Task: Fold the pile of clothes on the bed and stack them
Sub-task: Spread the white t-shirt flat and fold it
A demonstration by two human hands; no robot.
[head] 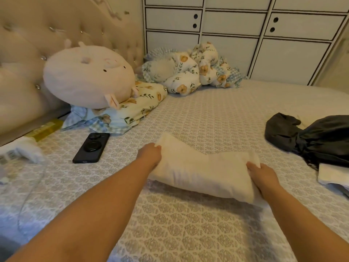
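Observation:
A cream-white folded garment (pixel 204 173) hangs just above the patterned bed sheet (pixel 198 233) in the middle of the view. My left hand (pixel 150 155) grips its left end, fingers curled over the edge. At the other end, my right hand (pixel 264 176) pinches the fabric with thumb on top. A crumpled dark grey garment (pixel 309 140) lies at the right edge of the bed, partly over a folded white piece (pixel 332 173).
A black phone (pixel 92 147) lies on the sheet to the left. Behind it a round pink plush toy (pixel 88 76) rests on a floral pillow (pixel 136 108). A bunched floral quilt (pixel 190 70) sits at the back by white cabinets (pixel 236 31). A yellow box (pixel 45 129) lies near the headboard.

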